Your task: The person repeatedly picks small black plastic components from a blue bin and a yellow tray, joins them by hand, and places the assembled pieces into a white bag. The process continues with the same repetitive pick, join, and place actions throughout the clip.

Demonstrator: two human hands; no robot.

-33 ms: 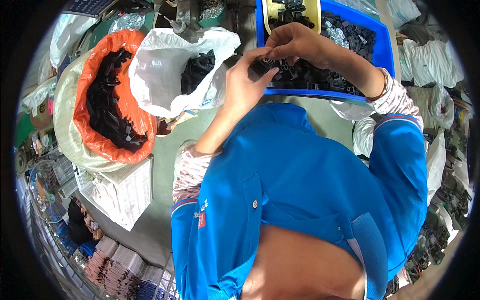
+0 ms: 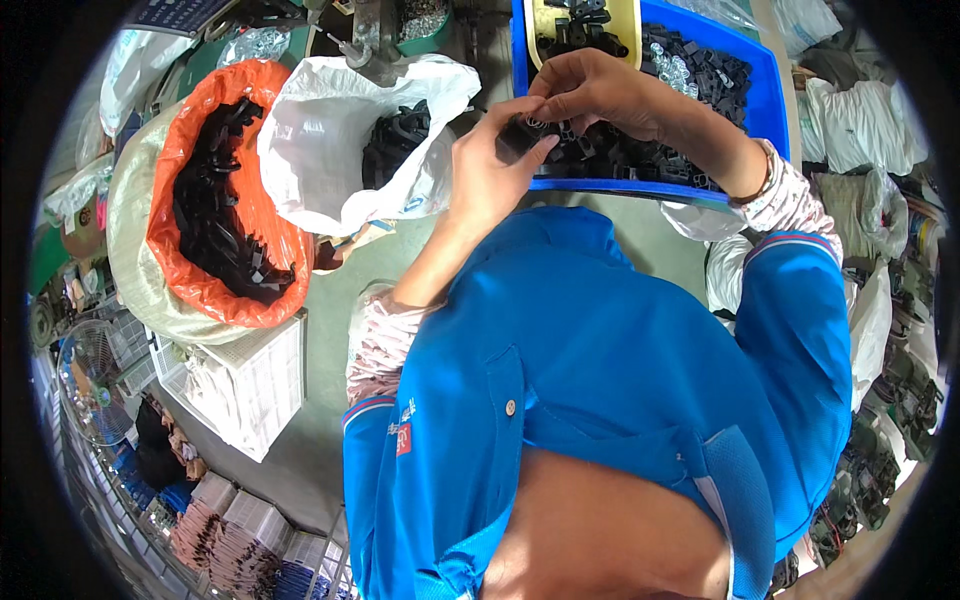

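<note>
My left hand (image 2: 493, 168) is closed around a small black plastic part (image 2: 517, 138), thumb on one side and fingers on the other. Directly beside it, my right hand (image 2: 607, 92) has its thumb and fingertips pinched together at the part's upper end, touching the left fingertips. Whatever the right fingers pinch is hidden. Both hands are over the near left portion of a blue bin (image 2: 765, 95) holding many loose black plastic pieces (image 2: 715, 75). Within that bin, a yellow tray (image 2: 628, 22) with more black parts sits just beyond my right hand.
To the left stand a white bag (image 2: 310, 150) and an orange-lined sack (image 2: 290, 245), both containing black parts. A white plastic crate (image 2: 270, 385) is below the sack. Clear pieces (image 2: 670, 68) lie in the bin. White bags (image 2: 865, 130) line the right side.
My right forearm and sleeve have shifted very slightly left. Both hands stay together at the black plastic part.
</note>
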